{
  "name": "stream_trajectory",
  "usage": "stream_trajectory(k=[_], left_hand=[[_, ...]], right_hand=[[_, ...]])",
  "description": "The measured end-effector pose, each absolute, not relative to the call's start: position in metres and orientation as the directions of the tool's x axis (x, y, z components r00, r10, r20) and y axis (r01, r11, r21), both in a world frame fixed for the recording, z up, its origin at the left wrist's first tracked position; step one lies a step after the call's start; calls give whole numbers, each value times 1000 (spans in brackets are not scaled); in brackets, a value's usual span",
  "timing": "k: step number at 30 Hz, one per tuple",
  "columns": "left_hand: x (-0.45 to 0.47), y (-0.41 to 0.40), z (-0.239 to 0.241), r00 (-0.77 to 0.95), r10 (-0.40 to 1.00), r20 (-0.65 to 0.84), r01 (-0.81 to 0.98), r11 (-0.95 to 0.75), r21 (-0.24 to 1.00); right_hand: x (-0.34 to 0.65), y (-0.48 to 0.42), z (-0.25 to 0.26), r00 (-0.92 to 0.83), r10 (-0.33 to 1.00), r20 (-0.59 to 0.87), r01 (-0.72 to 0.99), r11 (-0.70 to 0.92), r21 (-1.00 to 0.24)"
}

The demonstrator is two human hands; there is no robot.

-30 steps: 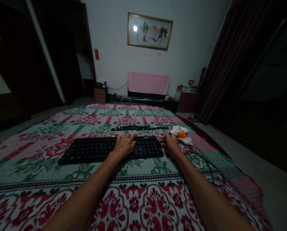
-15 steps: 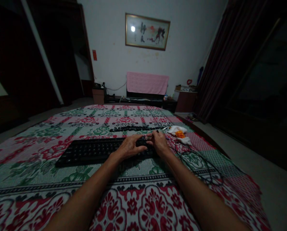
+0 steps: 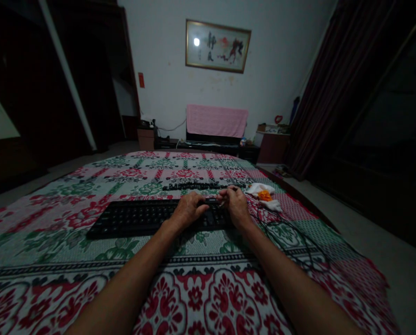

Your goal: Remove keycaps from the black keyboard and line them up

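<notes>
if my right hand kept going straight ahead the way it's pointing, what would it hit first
Probably the row of loose black keys lying on the bedspread just beyond the keyboard. The right hand points up and slightly left over the keyboard's far edge, though depth is hard to judge in this dim light.

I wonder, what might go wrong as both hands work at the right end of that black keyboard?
The black keyboard lies on a soft patterned bedspread, so pressing may tilt it. The black cable loops beside the right hand and might snag. The dim light hides small parts.
</notes>
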State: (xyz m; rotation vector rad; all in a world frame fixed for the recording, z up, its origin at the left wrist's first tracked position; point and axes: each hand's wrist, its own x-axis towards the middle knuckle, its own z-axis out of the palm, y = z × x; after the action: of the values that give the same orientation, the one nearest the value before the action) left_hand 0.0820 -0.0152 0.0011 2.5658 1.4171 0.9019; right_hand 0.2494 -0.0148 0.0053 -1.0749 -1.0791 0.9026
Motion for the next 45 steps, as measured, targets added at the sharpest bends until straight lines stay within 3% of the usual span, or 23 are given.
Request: stream_trajectory(k=[4,6,11,23,28,32,34,39,45], left_hand=[[84,-16,0,372,746,553,678,-625,387],[86,-17,0,378,728,572,650,-648,396],[89,-20,0,422,688,591,591,-703,396],[91,-27,1,511,682,523,595,-720,358],[84,-21,1,544,647,534,573,-751,327],[68,-15,2,406,795,450,788,-554,268],[59,-11,1,293,873,389,892,-396,219],[48,-5,-7,229,929,292,935,-293,199],[46,-2,-10,227,936,269,934,-287,212]], right_hand=[[253,-20,9,184,944,275,253,225,-941],[249,-25,11,82,969,233,325,195,-925],[240,-37,17,-100,987,122,329,149,-932],[234,-42,19,-51,996,-76,300,-57,-952],[238,-34,16,-63,998,8,314,28,-949],[268,1,13,116,960,253,543,152,-826],[286,22,11,188,933,307,686,99,-721],[313,58,-1,204,938,279,897,-65,-438],[312,75,-11,148,954,261,942,-55,-331]])
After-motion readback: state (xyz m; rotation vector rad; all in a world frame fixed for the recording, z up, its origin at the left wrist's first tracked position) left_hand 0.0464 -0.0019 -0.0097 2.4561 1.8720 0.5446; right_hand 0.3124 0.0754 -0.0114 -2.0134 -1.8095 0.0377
